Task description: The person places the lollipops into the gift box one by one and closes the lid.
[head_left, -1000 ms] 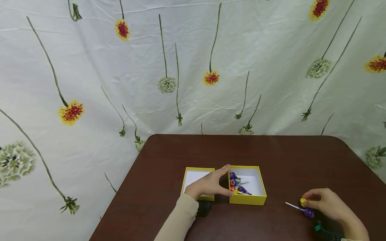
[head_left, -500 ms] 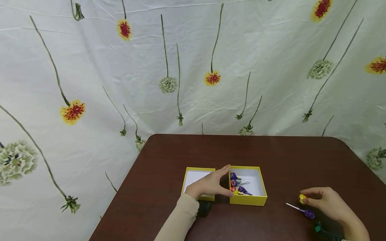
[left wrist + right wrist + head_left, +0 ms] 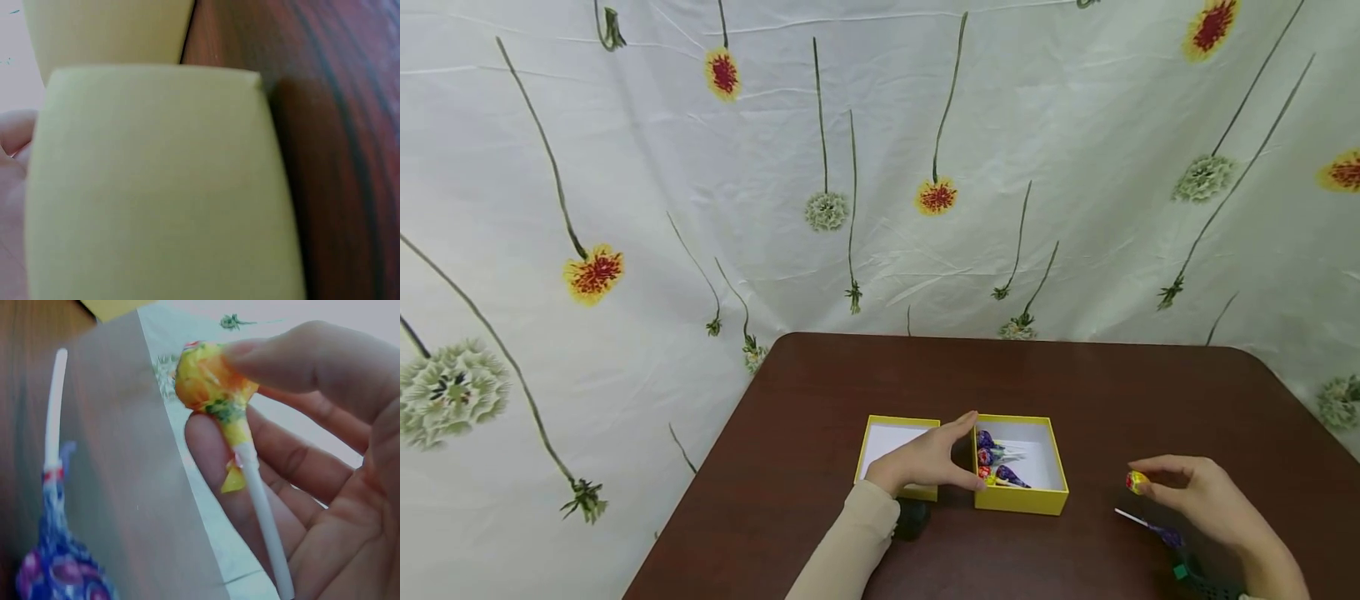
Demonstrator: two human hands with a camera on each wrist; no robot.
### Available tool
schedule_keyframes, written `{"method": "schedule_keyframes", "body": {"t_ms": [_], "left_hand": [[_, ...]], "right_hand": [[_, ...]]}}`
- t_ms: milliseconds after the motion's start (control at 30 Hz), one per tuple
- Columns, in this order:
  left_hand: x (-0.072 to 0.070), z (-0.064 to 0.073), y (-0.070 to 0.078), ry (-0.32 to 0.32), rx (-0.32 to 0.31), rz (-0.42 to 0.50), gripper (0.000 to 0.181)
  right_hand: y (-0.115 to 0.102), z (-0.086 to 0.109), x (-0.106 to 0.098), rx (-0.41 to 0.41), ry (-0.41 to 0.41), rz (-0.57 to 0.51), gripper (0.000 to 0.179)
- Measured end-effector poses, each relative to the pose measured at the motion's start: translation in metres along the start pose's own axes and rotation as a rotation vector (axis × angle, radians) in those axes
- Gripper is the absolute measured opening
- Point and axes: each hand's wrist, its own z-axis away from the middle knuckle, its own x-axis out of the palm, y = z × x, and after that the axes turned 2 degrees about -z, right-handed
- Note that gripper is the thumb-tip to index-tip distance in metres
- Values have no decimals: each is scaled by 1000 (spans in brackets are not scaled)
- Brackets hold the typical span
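Observation:
My right hand [image 3: 1213, 504] pinches a yellow-wrapped lollipop [image 3: 215, 378] by its candy head, the white stick running down toward the palm in the right wrist view. Below that hand, a purple-wrapped lollipop [image 3: 1167, 535] lies on the table. My left hand [image 3: 917, 461] reaches over the box lid [image 3: 929, 493] and holds the left side of an open yellow box [image 3: 1022, 500], thumb at the near corner and a finger at the far one. Several lollipops [image 3: 988, 457] lie in the box, mostly along its left. In the left wrist view, yellow cardboard covers most of the hand.
The dark brown table [image 3: 1037, 379] has rounded far corners. Behind it hangs a pale cloth [image 3: 880, 167] printed with flowers. A dark strap [image 3: 1206, 579] is at the right wrist, and a black device [image 3: 912, 518] is under the left wrist.
My right hand has lifted the yellow lollipop off the table beside the purple one and moved it left toward the box. My left hand keeps its place on the box.

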Motion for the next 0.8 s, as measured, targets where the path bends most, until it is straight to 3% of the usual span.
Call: {"method": "schedule_keyframes", "body": {"t_ms": [167,533,800], "left_hand": [[0,0,0,8,-2,-17,104],[1,-1,0,1,0,-4,104],[0,-1,0,1,-6,1,104]], "right_hand": [[-11,-7,5,-89,31,10,25],[-42,-26,15,-29,-4,-20,22],[-57,-39,24,-69,-20,-95,24]]}}
